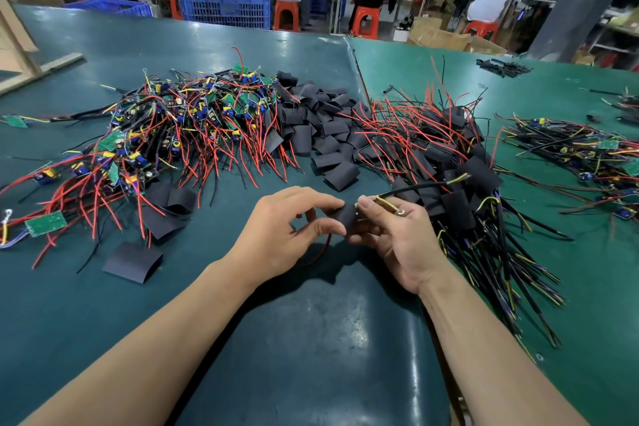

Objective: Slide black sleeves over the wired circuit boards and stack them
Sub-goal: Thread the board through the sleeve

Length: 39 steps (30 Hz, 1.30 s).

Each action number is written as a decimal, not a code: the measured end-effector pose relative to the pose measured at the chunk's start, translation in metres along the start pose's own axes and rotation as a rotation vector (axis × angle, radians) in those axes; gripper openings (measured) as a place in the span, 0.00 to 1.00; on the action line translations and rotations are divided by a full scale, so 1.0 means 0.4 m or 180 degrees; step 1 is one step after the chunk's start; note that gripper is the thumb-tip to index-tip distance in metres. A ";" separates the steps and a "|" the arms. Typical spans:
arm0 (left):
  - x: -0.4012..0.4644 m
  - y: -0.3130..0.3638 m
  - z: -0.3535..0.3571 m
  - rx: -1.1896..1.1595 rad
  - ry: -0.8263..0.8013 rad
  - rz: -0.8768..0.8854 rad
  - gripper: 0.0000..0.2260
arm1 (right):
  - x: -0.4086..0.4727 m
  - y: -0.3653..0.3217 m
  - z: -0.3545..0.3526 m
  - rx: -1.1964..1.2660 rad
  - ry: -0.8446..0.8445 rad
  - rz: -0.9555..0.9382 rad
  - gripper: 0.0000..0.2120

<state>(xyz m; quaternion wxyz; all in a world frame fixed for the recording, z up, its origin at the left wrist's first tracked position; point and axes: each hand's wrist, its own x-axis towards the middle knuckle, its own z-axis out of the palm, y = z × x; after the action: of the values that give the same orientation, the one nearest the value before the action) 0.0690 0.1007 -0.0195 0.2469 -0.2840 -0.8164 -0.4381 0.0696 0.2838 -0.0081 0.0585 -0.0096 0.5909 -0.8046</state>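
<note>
A black sleeve (342, 216) is held between the two hands, just above the green table mat (311, 339). It is pinched at its left end by the thumb and curled fingers of the left hand (287, 235), and at its right end by the thumb and fingers of the right hand (394, 235). A circuit board seems to be inside the sleeve, though it is hidden by the fingers and cannot be confirmed. A black cable (415, 187) with a yellow lead runs out from the right hand's grip, up and to the right, and a thin red wire (323, 249) hangs in a loop below the hands.

Just beyond the right hand, and touching its far side, a stack of sleeved boards (460, 180) is laid, with red wires fanned away from the person and black cables trailing back past the right forearm. Straight ahead of the hands a heap of loose black sleeves (321, 128) is piled. To the left of it, beyond the left hand, a tangle of bare wired boards (179, 124) is spread, green boards with blue parts showing among red and black wires. A few single flat sleeves (133, 261) lie near the left forearm. Far to the right of the right hand, another bundle of wired boards (581, 149) is seen.
</note>
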 end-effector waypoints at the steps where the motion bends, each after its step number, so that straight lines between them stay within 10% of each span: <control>1: 0.001 -0.001 -0.002 -0.0001 0.0036 0.0010 0.12 | 0.000 -0.001 0.000 0.0012 -0.0022 -0.0005 0.05; 28: 0.002 -0.009 0.011 0.0214 0.0264 0.0539 0.15 | 0.008 0.022 0.002 -0.0076 0.0081 -0.0346 0.14; 39: 0.002 -0.019 0.009 0.0302 -0.0066 0.0545 0.14 | 0.007 0.014 0.001 0.0014 0.0280 -0.0273 0.02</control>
<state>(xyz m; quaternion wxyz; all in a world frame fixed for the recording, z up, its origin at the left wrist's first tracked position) 0.0629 0.1004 -0.0250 0.2882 -0.3453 -0.8114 -0.3733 0.0675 0.2815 -0.0135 -0.0020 0.0006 0.5902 -0.8073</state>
